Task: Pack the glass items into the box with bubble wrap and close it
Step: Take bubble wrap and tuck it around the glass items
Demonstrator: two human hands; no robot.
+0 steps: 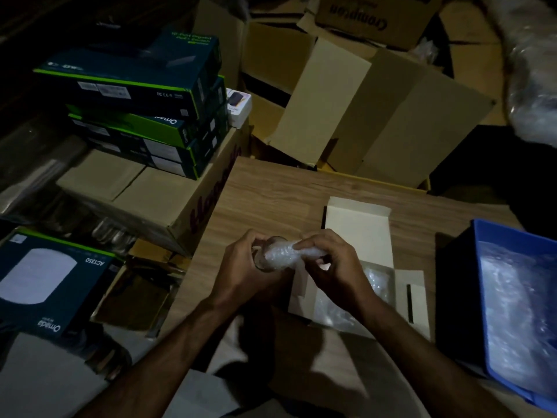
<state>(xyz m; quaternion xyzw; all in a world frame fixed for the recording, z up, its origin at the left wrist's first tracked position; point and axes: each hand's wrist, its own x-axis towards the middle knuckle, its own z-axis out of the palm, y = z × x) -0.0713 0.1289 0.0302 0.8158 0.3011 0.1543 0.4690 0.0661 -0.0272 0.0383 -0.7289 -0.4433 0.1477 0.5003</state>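
Both hands clamped on one item: left hand [241, 260] curls round a small glass [265, 260], right hand [328, 260] pinches bubble wrap [283, 253] onto it, held above the wooden table [271, 191], beside the open white box [358, 227], blue bin [482, 251] at right.

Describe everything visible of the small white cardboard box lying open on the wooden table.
The small white cardboard box lies flat on the wooden table, lid flap folded back away from the person, side flaps spread. Its plain pale inside already holds clear bubble-wrapped bundles. The right hand hovers over its near end; contact cannot be told.
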